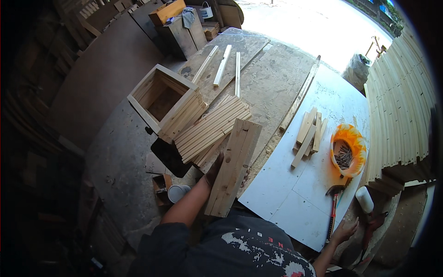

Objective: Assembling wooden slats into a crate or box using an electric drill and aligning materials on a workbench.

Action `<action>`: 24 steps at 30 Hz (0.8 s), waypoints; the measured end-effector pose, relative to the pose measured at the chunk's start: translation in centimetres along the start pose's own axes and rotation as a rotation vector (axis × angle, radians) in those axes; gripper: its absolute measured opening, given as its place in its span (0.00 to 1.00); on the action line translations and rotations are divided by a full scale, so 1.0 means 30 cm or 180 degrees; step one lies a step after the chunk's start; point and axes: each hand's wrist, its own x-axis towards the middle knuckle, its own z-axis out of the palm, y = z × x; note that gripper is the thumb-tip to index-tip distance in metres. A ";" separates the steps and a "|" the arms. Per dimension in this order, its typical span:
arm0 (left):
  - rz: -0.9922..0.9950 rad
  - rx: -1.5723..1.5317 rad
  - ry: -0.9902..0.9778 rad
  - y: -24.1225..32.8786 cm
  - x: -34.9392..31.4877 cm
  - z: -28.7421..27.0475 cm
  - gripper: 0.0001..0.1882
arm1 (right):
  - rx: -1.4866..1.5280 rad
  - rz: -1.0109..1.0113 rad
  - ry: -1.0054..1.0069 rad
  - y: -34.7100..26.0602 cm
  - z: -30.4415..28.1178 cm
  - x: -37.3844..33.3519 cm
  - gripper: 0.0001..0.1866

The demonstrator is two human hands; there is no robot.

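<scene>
My left hand [214, 170] is wrapped round the edge of a plank [234, 166], tilted in front of my body; its fingertips show at the far edge. Low on the right, my right hand [345, 231] has its fingers stretched out with nothing in them. Just left of that hand lies a claw hammer [333, 210] with a red and black handle, on the edge of the white board [281, 198]. Beyond the hammer head stands an orange and white bowl [361, 154] of nails [343, 158]. Several short wooden blocks [308, 135] are piled left of the bowl.
Stacked square wooden frames [168, 124] stand left, beside a pile of slats [214, 127]. Three pale strips [223, 65] lie farther off, and a long batten [302, 94] borders the white board. A tall stack of slats [399, 101] rises right. A white tub [178, 193] sits by my left forearm.
</scene>
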 end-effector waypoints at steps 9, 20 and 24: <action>0.0069 -0.0136 -0.0249 0.078 0.009 -0.041 0.64 | 0.1560 -0.0509 -0.0811 -0.422 0.067 -0.273 0.10; -0.0449 0.2046 0.1430 0.146 0.015 -0.041 0.58 | 0.1562 -0.0786 -0.1144 -0.506 0.126 -0.358 0.09; -0.0760 0.3615 0.1515 0.337 0.024 0.134 0.59 | 0.1494 -0.0822 -0.1216 -0.504 0.125 -0.354 0.09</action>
